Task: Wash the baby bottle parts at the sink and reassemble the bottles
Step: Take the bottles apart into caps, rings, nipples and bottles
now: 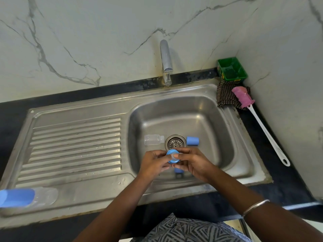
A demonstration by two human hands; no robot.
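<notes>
Over the basin of a stainless steel sink (216,109), a person is holding a round blue plastic bottle collar with a clear teat seated in it (173,156), both hands working it just above the drain strainer (175,143). The left hand (153,163) is curling its fingers round the collar's left edge while the right hand (192,163) is pinching the right side, thumb lying across the teat; holding it here is probably letting any drips fall into the basin. The collar's flat face is tilting up toward the camera, so its short axis is pointing roughly upward and toward the person.

A small clear plastic bottle body (153,139) is lying on its side on the basin floor, its long axis running left to right with the neck pointing at the drain. A blue plastic cap (192,141) is lying on its side just right of the drain, and another blue piece (178,170) is showing beneath the hands, mostly hidden. A second bottle with a blue cap (26,198) is lying on the draining board at lower left, cap end pointing left. The chrome tap (166,62) is showing no running water, and a pink-headed bottle brush with a white handle (253,112) is resting on the dark tabletop (286,186) at right, apparently unused for now.
</notes>
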